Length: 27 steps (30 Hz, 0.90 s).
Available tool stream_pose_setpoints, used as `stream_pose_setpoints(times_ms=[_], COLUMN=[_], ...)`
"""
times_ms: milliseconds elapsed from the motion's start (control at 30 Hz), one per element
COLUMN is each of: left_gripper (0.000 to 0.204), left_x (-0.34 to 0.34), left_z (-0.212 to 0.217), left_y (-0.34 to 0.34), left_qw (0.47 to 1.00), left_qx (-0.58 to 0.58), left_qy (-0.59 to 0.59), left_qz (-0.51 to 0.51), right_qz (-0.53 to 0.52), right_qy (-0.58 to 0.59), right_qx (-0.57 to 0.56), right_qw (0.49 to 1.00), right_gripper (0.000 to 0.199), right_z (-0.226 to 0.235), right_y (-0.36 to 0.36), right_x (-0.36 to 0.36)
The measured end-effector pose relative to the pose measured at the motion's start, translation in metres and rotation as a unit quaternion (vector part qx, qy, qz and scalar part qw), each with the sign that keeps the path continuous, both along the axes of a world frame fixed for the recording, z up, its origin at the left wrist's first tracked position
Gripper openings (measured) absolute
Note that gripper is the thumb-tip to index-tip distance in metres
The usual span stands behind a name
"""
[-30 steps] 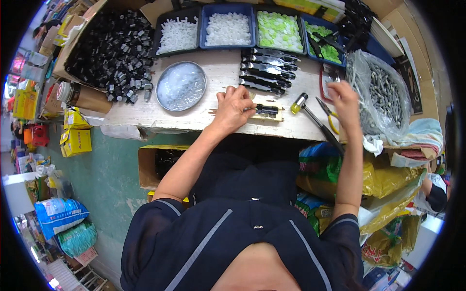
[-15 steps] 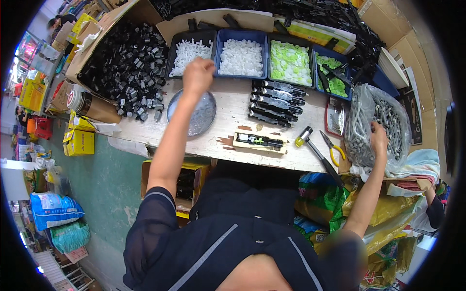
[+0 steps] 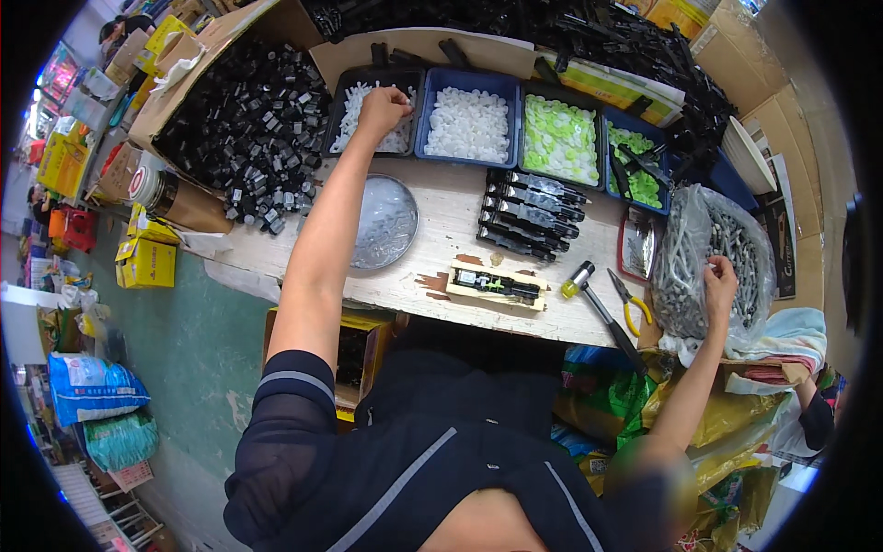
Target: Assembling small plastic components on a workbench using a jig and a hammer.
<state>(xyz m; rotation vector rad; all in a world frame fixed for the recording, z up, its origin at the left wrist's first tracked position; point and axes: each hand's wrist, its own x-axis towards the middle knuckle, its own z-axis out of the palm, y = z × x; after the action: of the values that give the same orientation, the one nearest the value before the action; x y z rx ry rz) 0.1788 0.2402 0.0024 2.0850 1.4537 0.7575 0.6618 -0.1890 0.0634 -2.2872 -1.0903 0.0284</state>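
My left hand (image 3: 382, 112) is over the black tray (image 3: 333, 124) of small white plastic pegs (image 3: 352, 109). Its thumb and fingers are pinched together, and whatever they hold is too small to make out. At the right, my right hand (image 3: 720, 281) is at the clear plastic bag (image 3: 678, 267) full of grey parts (image 3: 741, 247). Its fingertips are also drawn together, with their contents unclear. Between the hands, a black mechanism with bright green bits (image 3: 497, 285) lies in a pale wooden holder (image 3: 541, 302) near the bench edge.
Several black assemblies (image 3: 532, 216) lie stacked behind the holder. A hammer (image 3: 602, 313) and yellow-handled pliers (image 3: 631, 304) rest to its right. Trays of white (image 3: 467, 124) and green discs (image 3: 561, 138) line the back. A round dish (image 3: 384, 225) sits beside my left forearm; black parts (image 3: 262, 129) fill the left.
My left hand has shifted slightly within the peg tray, its fingers now pinched toward the right side. My right hand stays at the bag, its fingers more drawn together. The whole view has shifted slightly.
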Motion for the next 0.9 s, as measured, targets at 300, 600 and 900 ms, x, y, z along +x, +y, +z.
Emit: stream_pose_setpoints(times_ms=[300,600,900], left_gripper=[0.008,0.017,0.017], left_x=[-0.041,-0.065,-0.034], left_z=[0.053,0.021,0.006], left_y=[-0.073,-0.186,-0.189], left_qw=[0.903,0.988,0.964], left_qx=[-0.097,0.12,0.166], left_qy=[-0.415,0.035,0.171], left_qz=[-0.045,-0.088,-0.121], right_qz=[0.015,0.037,0.067], right_qy=[-0.02,0.077,-0.041], right_qx=[0.029,0.171,0.114], right_qw=[0.999,0.981,0.99], right_gripper=[0.02,0.021,0.019], right_z=[-0.035,-0.016,-0.002], right_y=[-0.007,0.007,0.017], right_x=[0.029,0.0,-0.059])
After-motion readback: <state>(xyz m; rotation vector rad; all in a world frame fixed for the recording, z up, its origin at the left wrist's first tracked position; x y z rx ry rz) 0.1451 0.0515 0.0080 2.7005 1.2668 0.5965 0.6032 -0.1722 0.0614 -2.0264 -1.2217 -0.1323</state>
